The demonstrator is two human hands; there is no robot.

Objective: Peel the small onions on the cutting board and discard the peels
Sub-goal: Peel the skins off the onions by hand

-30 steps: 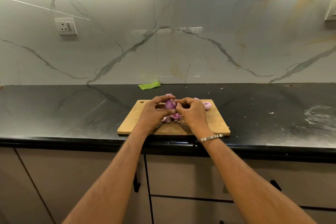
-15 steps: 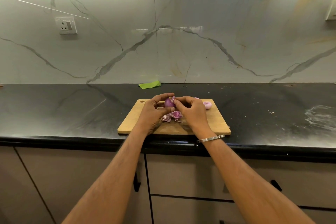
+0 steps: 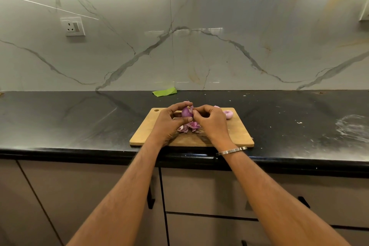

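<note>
Onions on: board (image 3: 239,136), a wooden one lying near the front edge of the dark counter (image 3: 79,122); go largest to smallest from here
Counter: black stone, marble wall behind, a green scrap (image 3: 165,92) at the back, pale smears at the right
Board: bare wood at both ends, round hole in its far left corner, hands over the middle
Left hand (image 3: 167,124): closed around the onion (image 3: 186,112), thumb below and fingers over the top, holding it just above the board
Right hand (image 3: 211,122): fingertips pinched shut at the onion's top right, on what looks like a flap of skin; a metal bangle (image 3: 231,151) sits on that wrist
Onion in hand: purple, glossy, mostly bare on the side facing the camera, a ragged bit of skin at its top
Peeled onion (image 3: 228,114): pale pink, resting on the far right of the board, apart from the hands; another may lie behind the right hand, too hidden to tell
Peels (image 3: 190,127): a small purple heap on the board directly under the hands
Step in hand: stripping the last skin, by my reading
Doing it well: keep the left grip firm but light so the slick bulb does not squirt out; pull the flap down along the bulb toward the root, not outward, so it comes off whole; turn the bulb to check the hidden side
After: peels on the board are not yet discarded
</note>
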